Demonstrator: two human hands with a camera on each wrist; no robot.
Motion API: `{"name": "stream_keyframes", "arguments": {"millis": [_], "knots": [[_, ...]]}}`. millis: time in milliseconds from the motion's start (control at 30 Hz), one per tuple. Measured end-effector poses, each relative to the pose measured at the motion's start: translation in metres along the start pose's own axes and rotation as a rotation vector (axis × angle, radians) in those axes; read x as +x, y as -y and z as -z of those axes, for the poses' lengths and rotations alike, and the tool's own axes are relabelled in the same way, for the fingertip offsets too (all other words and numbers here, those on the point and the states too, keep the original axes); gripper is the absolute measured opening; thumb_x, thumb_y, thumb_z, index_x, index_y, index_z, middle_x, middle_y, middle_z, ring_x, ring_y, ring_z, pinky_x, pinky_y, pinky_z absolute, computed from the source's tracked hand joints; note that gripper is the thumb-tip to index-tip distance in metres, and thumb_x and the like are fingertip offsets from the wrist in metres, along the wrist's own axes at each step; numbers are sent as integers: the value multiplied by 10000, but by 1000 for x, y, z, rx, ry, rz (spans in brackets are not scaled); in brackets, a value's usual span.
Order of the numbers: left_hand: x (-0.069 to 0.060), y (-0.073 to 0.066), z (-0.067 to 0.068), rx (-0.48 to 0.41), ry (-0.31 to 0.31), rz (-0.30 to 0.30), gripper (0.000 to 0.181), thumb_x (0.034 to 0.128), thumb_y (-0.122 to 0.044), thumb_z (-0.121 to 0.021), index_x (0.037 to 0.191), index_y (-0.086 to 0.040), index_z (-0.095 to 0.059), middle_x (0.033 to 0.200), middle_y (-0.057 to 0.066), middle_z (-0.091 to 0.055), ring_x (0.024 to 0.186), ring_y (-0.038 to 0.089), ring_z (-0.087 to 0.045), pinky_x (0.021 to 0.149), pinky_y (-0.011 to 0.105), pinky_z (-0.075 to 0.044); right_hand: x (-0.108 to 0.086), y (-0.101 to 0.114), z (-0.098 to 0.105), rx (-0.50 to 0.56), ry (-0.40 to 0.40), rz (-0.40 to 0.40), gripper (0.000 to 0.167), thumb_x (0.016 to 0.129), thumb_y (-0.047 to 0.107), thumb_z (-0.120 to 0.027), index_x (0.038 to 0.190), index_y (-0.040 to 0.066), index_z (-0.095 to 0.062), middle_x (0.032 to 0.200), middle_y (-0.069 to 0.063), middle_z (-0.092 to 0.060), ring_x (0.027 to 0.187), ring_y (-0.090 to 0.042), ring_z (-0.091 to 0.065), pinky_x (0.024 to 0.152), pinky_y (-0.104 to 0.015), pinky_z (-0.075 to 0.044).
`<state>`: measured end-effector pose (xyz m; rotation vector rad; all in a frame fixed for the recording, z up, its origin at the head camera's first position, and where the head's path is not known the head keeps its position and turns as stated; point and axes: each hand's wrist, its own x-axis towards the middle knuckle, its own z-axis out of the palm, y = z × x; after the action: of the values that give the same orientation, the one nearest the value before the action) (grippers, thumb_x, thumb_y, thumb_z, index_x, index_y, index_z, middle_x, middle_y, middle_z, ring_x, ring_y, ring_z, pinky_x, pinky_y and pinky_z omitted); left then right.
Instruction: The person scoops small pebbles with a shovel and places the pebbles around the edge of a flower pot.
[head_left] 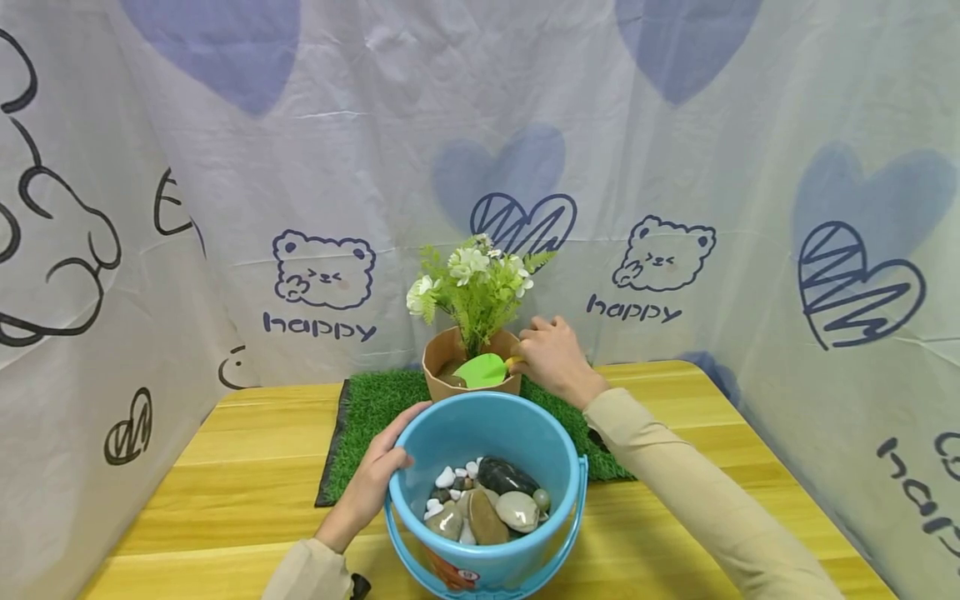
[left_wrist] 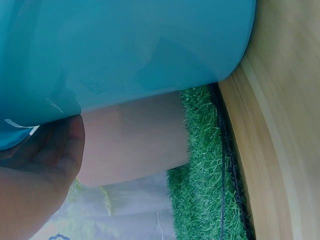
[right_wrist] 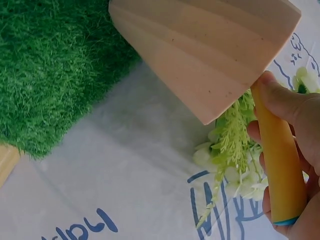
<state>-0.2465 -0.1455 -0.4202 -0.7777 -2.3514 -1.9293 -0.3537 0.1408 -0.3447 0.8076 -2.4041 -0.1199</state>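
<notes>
My right hand grips the yellow handle of a small toy shovel, whose green blade lies inside the rim of a terracotta-coloured flower pot. White flowers with green fern leaves stand upright in that pot. With fingers outside and thumb over the rim, my left hand holds the left side of a blue bucket. Inside the bucket lie several large stones, among them a black stone and a brown stone, plus small white pebbles.
Beneath the pot spreads a green artificial grass mat, on a yellow wood-grain table. The bucket stands in front of the pot. Printed cloth hangs close behind and along both sides.
</notes>
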Motion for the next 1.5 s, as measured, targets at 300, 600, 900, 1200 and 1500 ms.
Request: {"name": "stream_keyframes", "arguments": {"millis": [300, 600, 900, 1200, 1500], "knots": [[0, -1, -1, 4, -16, 16, 710, 813, -57, -384, 1510, -194, -368, 1489, 166, -440, 1261, 434, -509, 921, 452, -500, 5, -2, 12, -2, -32, 27, 170, 764, 402, -776, 831, 246, -779, 787, 60, -673, 715, -152, -399, 665, -328, -277], [1, -1, -1, -12, -7, 26, 714, 809, -52, -379, 1508, -195, -369, 1496, 173, -429, 1264, 437, -506, 926, 444, -497, 1, -3, 9, -6, 20, 19, 199, 767, 413, -765, 865, 242, -788, 794, 52, -680, 722, -149, -400, 664, -321, -260], [1, 0, -1, -15, 12, -3, 715, 809, -46, -371, 1503, -219, -370, 1491, 178, -431, 1258, 438, -511, 929, 463, -498, -2, -5, 5, -8, -2, 26, 209, 761, 437, -761, 863, 257, -794, 784, 46, -689, 719, -153, -454, 645, -320, -298], [0, 1, -1, -7, 6, -6, 717, 811, -49, -376, 1504, -230, -368, 1480, 182, -444, 1241, 435, -529, 906, 464, -518, -8, -9, 7, 90, 24, -35, 258, 803, 448, -737, 864, 200, -773, 762, 44, -660, 681, -133, -573, 647, -303, -328], [0, 2, 0, -5, 9, -2, 723, 810, -49, -374, 1507, -240, -362, 1482, 181, -441, 1241, 435, -529, 912, 481, -514, -16, -13, 11, 199, 74, -104, 280, 861, 449, -691, 917, 191, -783, 748, 51, -653, 567, -80, -504, 509, -252, -385]]}}
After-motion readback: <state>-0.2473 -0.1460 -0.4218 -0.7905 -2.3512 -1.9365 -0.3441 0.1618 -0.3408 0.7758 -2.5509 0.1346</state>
